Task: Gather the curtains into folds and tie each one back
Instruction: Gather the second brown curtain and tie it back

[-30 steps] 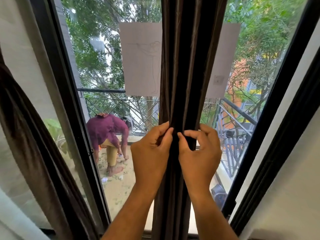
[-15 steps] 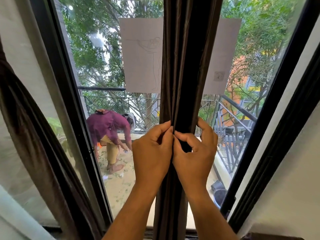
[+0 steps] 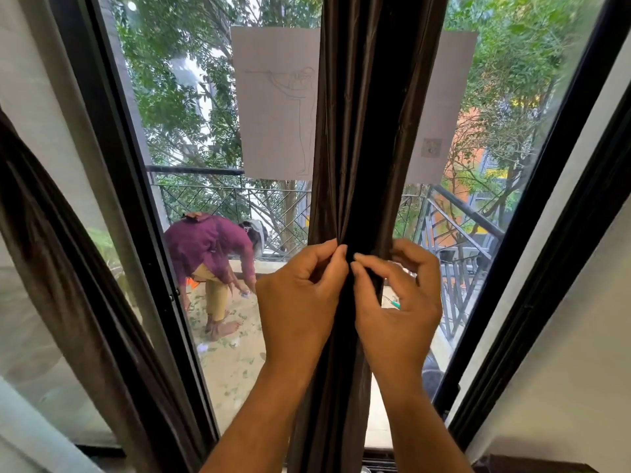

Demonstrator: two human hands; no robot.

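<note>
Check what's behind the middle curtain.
Behind the curtain a paper sheet on the glass shows on both sides; its middle is covered. Left hand and right hand pinch the folds.

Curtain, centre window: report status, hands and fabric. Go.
Left hand and right hand both pinching the curtain at mid-height. Folds gathered into a narrow bunch, no tie visible. Nothing in the way.

Dark brown curtain (image 3: 355,138) hangs gathered into narrow vertical folds mid-window.
</note>
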